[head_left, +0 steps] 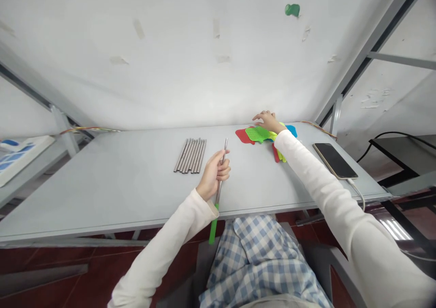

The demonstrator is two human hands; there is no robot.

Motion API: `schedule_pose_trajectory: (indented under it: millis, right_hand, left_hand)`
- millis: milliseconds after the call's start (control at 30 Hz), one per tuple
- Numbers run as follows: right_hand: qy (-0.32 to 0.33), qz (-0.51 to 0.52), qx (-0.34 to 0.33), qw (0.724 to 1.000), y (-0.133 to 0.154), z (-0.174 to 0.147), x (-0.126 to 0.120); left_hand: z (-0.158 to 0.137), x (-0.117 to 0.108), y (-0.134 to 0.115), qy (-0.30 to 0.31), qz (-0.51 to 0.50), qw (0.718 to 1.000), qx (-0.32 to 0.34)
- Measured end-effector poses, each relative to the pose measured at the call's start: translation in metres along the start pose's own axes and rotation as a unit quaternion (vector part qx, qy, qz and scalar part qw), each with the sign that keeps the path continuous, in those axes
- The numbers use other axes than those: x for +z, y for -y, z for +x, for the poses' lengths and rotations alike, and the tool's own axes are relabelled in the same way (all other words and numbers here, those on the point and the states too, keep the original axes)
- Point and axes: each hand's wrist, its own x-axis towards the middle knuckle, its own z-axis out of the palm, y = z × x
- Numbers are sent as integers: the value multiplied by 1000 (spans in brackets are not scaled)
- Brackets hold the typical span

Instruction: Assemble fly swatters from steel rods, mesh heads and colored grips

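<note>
My left hand (216, 171) is wrapped round a slim metal rod (219, 191), held upright at a slant with its bare tip above the fist. A green handle (213, 228) covers the rod's lower end, below the table's front edge. Over the pile of plastic fly swatter heads at the back, my right hand (267, 120) has its fingers apart; whether it touches them I cannot tell. A red swatter head (244, 136) and a green mesh one (258, 134) show left of the wrist, a blue one (292, 130) right of it. Red (275, 153) and yellow (282, 156) handles lie in front.
Several bare metal rods (190, 156) lie side by side left of my left hand. On the right, a phone (335, 160) lies with a white cable (357, 191) plugged in. The grey table (102, 181) meets a white wall (177, 85) behind; thin wires (90, 128) run along the back.
</note>
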Motion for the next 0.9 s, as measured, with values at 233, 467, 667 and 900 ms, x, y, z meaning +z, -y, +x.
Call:
schedule_pose_trajectory:
  millis: [233,467,667,900]
  right_hand:
    - [19,368,-46,929,81,-70,-8]
    - [-82,560,65,822,69,-73,-4]
    - [-182,655,205,704,24,-57,-10]
    - [-89,766,297,563,24,-63,-4]
  left_hand:
    - [59,45,-16,-25,-39,998,-30]
    - [84,58,4,65,29,997,0]
    - [50,21,23,119,228,965,-47]
    - [39,1,21,50,406,912,44]
